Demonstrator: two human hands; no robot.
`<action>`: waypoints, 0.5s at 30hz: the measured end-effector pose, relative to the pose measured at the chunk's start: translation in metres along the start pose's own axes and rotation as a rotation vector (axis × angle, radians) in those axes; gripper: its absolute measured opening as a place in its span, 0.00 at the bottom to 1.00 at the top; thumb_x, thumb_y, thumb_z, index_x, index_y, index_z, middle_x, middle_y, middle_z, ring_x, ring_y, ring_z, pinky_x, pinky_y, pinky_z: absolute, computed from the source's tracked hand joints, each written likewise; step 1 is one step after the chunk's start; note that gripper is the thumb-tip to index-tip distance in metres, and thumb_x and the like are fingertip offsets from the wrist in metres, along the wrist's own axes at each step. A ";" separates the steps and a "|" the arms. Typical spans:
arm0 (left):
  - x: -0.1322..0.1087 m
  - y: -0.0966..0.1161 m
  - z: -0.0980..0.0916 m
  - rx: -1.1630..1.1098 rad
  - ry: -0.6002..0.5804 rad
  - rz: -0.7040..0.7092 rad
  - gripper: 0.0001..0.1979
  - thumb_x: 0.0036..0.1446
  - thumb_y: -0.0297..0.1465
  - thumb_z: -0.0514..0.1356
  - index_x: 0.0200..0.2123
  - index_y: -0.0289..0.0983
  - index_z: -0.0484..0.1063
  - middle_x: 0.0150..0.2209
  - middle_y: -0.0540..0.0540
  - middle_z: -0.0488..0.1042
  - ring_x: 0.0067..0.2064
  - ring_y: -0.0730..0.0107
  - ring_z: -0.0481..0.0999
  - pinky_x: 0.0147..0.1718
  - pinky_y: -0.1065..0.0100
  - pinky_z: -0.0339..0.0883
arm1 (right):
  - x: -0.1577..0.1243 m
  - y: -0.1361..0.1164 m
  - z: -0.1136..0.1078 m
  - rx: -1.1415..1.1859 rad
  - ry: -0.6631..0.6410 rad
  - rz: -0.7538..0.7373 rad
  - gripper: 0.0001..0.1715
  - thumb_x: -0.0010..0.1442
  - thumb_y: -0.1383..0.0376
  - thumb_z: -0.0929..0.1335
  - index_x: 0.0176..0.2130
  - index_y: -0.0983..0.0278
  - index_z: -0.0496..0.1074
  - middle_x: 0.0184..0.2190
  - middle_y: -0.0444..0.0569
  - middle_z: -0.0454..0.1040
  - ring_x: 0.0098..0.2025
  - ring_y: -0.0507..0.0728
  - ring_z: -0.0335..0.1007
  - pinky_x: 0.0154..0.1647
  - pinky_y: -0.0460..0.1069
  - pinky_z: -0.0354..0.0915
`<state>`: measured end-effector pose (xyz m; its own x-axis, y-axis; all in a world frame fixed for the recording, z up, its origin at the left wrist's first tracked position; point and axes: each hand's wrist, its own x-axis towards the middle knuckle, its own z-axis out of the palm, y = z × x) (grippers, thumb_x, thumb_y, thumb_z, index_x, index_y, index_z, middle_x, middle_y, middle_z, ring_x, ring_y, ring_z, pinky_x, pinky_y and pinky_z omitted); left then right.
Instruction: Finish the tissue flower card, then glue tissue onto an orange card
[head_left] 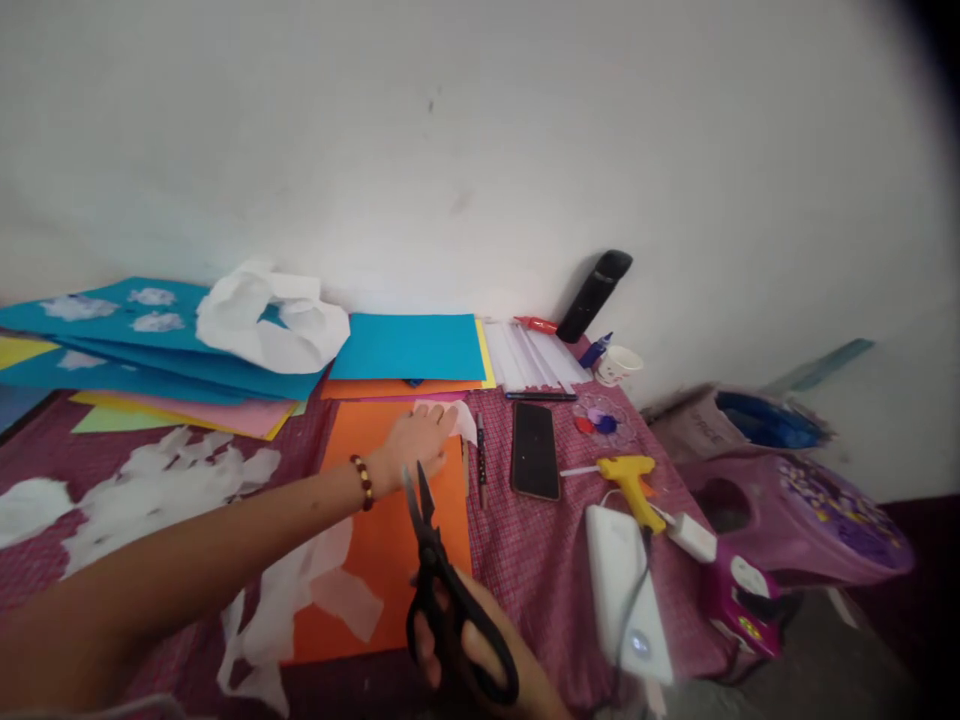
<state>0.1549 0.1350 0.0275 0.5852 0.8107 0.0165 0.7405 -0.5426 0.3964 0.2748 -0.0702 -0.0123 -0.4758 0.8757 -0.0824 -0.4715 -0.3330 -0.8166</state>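
In my right hand (480,650) is a pair of black-handled scissors (431,560), its two blades slightly apart and pointing away from me. My left hand (420,445) reaches across palm down, with fingers bent onto a piece of white paper (466,424) at the far end of an orange sheet (435,600). The hand covers part of that paper. Thin white paper strips (330,580) lie across the orange sheet's near left side. More torn white paper scraps (157,490) spread over the cloth to the left.
Blue sheets (412,345) are stacked against the wall, with a crumpled white paper ring (277,320) to their left. On the right lie a marker (482,465), a phone (535,450), a yellow glue gun (630,480), a white power bank (626,590) and a paper cup (619,365).
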 end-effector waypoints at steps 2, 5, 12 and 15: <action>0.019 0.003 0.010 -0.109 0.039 -0.045 0.26 0.51 0.22 0.59 0.56 0.32 0.71 0.54 0.29 0.75 0.57 0.42 0.72 0.57 0.47 0.60 | -0.001 -0.008 0.002 -0.009 -0.032 0.014 0.44 0.53 0.34 0.70 0.52 0.63 0.67 0.32 0.46 0.68 0.28 0.50 0.62 0.30 0.46 0.57; 0.047 -0.007 0.001 -0.233 0.094 -0.137 0.10 0.53 0.22 0.58 0.38 0.32 0.76 0.43 0.30 0.79 0.50 0.42 0.77 0.50 0.50 0.67 | -0.001 -0.016 0.004 -0.032 -0.039 0.045 0.42 0.52 0.35 0.71 0.51 0.62 0.68 0.32 0.45 0.68 0.29 0.50 0.62 0.31 0.45 0.56; 0.001 -0.047 -0.079 -0.760 0.308 -0.438 0.09 0.57 0.28 0.53 0.26 0.34 0.68 0.26 0.43 0.76 0.30 0.66 0.78 0.31 0.66 0.71 | 0.000 -0.003 -0.007 -0.134 -0.074 0.022 0.46 0.52 0.33 0.69 0.54 0.62 0.67 0.30 0.45 0.68 0.27 0.50 0.62 0.29 0.46 0.58; -0.067 -0.039 -0.091 -1.398 0.404 -0.538 0.02 0.51 0.27 0.61 0.28 0.35 0.70 0.25 0.46 0.76 0.25 0.70 0.75 0.27 0.70 0.72 | 0.000 0.006 -0.013 -0.186 -0.084 0.041 0.49 0.52 0.31 0.67 0.57 0.61 0.65 0.32 0.46 0.68 0.28 0.53 0.63 0.30 0.48 0.60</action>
<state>0.0569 0.1216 0.0940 0.0651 0.9642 -0.2572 -0.1955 0.2651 0.9442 0.2813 -0.0677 -0.0244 -0.5553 0.8282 -0.0760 -0.3089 -0.2902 -0.9058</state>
